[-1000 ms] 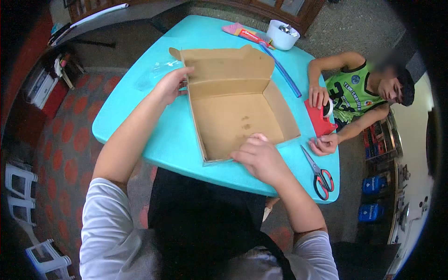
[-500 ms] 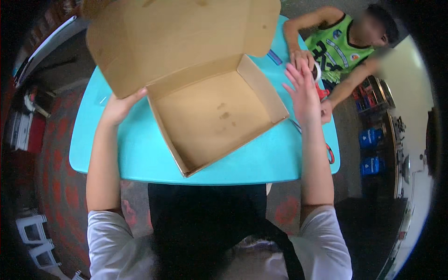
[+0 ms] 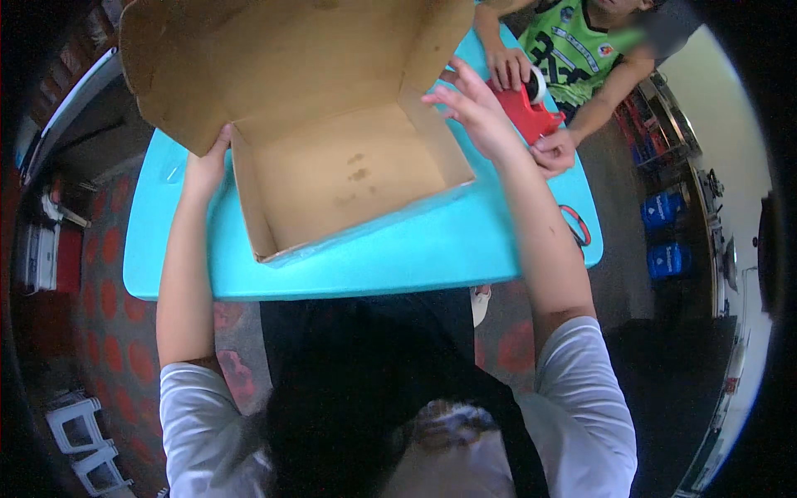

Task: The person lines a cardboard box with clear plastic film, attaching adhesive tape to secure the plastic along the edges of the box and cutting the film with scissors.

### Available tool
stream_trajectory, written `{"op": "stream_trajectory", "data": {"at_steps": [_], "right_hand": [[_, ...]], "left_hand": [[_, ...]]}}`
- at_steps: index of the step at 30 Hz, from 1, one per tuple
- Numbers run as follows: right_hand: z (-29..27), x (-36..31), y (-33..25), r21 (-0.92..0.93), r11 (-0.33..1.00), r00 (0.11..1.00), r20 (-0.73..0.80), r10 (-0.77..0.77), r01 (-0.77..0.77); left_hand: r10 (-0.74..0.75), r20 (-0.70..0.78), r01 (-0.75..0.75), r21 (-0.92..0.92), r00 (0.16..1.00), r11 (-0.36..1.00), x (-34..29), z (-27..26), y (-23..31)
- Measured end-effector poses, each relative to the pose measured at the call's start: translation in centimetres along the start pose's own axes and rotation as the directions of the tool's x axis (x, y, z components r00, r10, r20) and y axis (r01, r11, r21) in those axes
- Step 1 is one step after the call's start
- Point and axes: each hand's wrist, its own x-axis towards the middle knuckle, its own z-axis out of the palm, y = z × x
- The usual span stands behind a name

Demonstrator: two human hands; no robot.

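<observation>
A brown cardboard box (image 3: 324, 199) stands on the turquoise table (image 3: 398, 270) with its lid (image 3: 282, 70) raised at the far side. Some dark stains mark its bare bottom. My left hand (image 3: 209, 164) grips the box at its left side, near the lid's corner, thumb on top and the other fingers hidden behind the cardboard. Over the box's right end is my right hand (image 3: 477, 114), fingers spread and nothing in it. Whether it touches the right wall I cannot tell.
Across the table's right corner, a person in a green jersey (image 3: 573, 58) has both hands at a red tape dispenser (image 3: 523, 116) with a tape roll (image 3: 538, 85). Scissors (image 3: 579, 226) lie near the right edge. White stools (image 3: 83, 432) stand at lower left.
The box has shifted left and away from me, its lid tilting with it. My right hand has moved left to the box's right end. More of the tape dispenser shows.
</observation>
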Motion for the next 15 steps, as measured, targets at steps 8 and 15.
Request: {"op": "stream_trajectory", "data": {"at_steps": [8,15], "right_hand": [[-1.2,3.4,-1.2,-0.088,0.981,0.984,-0.045,0.171,-0.174],[-0.3,1.9,-1.7,-0.341,0.937,0.987,-0.105,-0.118,0.076]], "left_hand": [[0.405,-0.056,-0.375,0.28,0.913,0.884,1.3,-0.7,-0.6],[-0.054,-0.021,0.051,-0.102,0.998,0.994,-3.9,-2.1,5.4]]}}
